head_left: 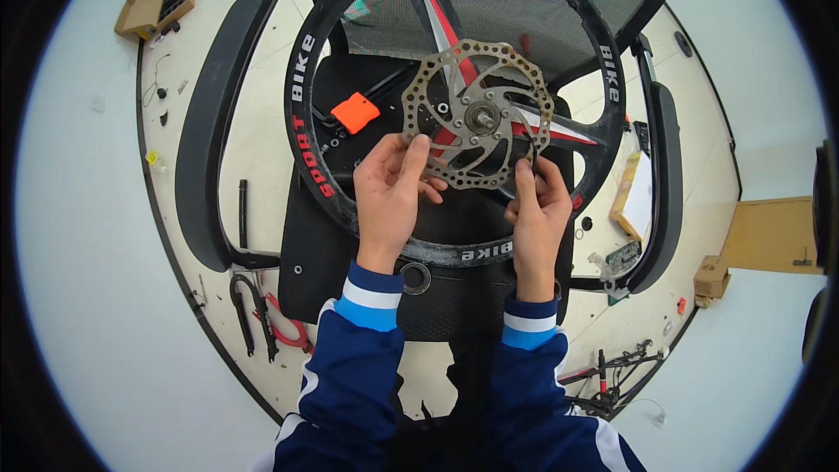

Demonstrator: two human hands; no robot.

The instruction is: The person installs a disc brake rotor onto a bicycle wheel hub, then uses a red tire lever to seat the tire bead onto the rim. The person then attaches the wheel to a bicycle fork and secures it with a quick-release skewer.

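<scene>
Round brake disc point(483, 103) just ahead; left hand point(387, 201) pinches its near-left rim; right hand point(539, 220) at near-right, grip unclear.

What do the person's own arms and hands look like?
Navy sleeves with white along their outer sides, ending in cuffs banded navy, white and light blue. The left hand and right hand wear no gloves.

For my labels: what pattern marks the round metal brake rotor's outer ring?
The round metal brake rotor shows small punched holes, best in the head view.
</scene>
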